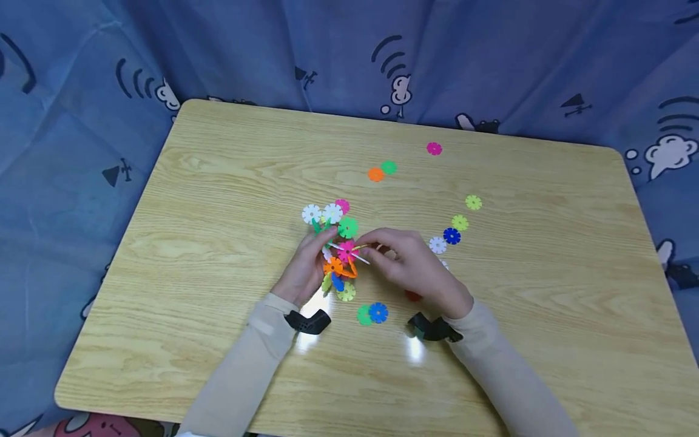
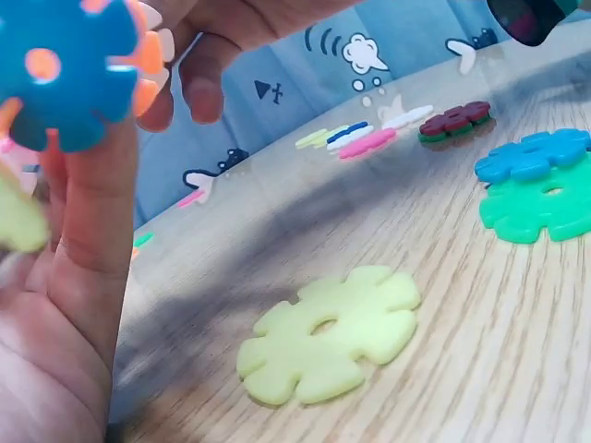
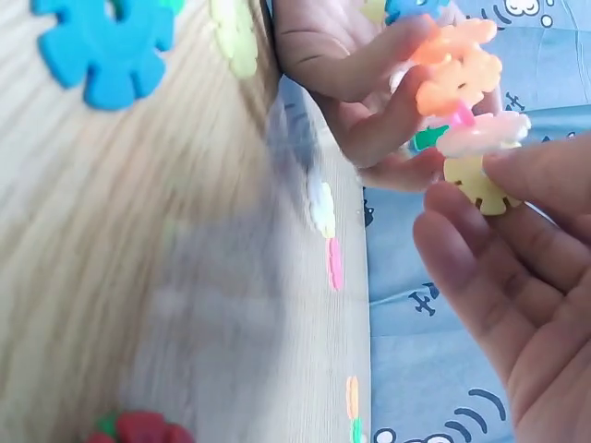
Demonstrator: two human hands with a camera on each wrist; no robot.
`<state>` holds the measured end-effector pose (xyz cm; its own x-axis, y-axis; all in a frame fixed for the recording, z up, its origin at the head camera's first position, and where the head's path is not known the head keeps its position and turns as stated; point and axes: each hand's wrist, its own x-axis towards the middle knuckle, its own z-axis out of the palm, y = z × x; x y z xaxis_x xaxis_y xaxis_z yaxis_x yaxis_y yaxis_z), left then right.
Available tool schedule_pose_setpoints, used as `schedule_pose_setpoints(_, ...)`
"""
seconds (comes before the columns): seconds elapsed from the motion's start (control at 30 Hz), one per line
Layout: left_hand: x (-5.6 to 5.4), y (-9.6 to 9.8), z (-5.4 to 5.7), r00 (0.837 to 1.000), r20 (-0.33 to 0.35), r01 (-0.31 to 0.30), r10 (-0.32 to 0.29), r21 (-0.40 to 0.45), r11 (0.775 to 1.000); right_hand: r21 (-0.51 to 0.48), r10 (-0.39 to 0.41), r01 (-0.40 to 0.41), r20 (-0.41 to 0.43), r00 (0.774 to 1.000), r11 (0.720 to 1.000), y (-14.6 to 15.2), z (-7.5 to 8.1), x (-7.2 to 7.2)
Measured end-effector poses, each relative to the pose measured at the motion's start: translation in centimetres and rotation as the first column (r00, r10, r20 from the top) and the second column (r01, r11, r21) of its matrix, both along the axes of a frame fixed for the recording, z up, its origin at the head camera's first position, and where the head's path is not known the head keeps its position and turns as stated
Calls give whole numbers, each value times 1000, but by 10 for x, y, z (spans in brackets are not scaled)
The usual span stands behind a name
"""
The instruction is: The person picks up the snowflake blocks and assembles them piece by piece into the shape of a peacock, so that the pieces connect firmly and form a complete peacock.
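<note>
My left hand (image 1: 306, 267) grips a cluster of interlocked plastic snowflake discs, among them a pink disc (image 1: 347, 250), an orange disc (image 1: 332, 266) and a blue disc (image 2: 69, 78). From the other side my right hand (image 1: 406, 258) pinches a yellow snowflake disc (image 3: 482, 194) between thumb and fingers. In the right wrist view this yellow disc is right at a pale pink-white disc (image 3: 485, 136) on the cluster. Part of the cluster is hidden behind the left fingers.
Below the hands lie a pale yellow disc (image 2: 328, 334) and a blue disc (image 1: 378, 312) overlapping a green one (image 1: 364, 315). To the right are several more, including a dark blue disc (image 1: 451, 236). A magenta disc (image 1: 434, 149) lies near the wooden table's (image 1: 246, 158) back edge.
</note>
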<state>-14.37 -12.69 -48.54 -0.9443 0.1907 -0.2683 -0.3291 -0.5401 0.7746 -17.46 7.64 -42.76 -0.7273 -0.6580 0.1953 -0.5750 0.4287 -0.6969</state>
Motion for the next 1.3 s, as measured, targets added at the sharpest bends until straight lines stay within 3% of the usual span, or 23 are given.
schedule_pose_setpoints(0.1, 0, 0, 0, 1000, 9, -26, 27, -93, 995, 35, 36, -38, 68, 997, 999, 2, 5, 0)
schedule_pose_setpoints(0.17, 0, 0, -1, 999, 19, -34, 37, -136, 990, 66, 14, -21, 113, 993, 998, 8, 10, -4)
schedule_pose_setpoints(0.3, 0, -1, -1, 996, 48, -69, 78, -170, 983, 170, -130, 107, 125, 984, 979, 31, 20, -18)
schedule_pose_setpoints(0.4, 2, 0, -3, 994, 69, -76, 90, -186, 980, 315, -213, 171, 105, 971, 934, 52, 20, -28)
schedule_pose_setpoints(0.6, 3, 1, -6, 990, 64, -116, 127, -145, 983, 527, -166, 55, 166, 972, 848, 75, 14, -39)
schedule_pose_setpoints(0.7, 1, 2, -7, 988, 50, -143, 145, -43, 989, 577, -153, 5, 208, 966, 816, 75, 9, -40)
schedule_pose_setpoints(0.83, 0, 2, -6, 990, 49, -139, 133, 151, 979, 577, -155, 20, 187, 970, 817, 71, 3, -44)
schedule_pose_setpoints(0.9, 0, 1, -5, 990, 55, -135, 126, 204, 970, 558, -160, 51, 150, 976, 829, 67, -1, -47)
schedule_pose_setpoints(1.0, 0, 1, -5, 992, 45, -122, 115, 203, 972, 538, -184, 106, 93, 978, 836, 62, -7, -51)
schedule_pose_setpoints(1.17, 0, 1, -6, 997, -5, -76, 78, 167, 983, 531, -253, 203, 22, 967, 822, 54, -17, -50)
schedule_pose_setpoints(1.3, 1, 3, -7, 995, -1, -94, 95, 137, 986, 533, -285, 207, 68, 956, 820, 51, -20, -49)
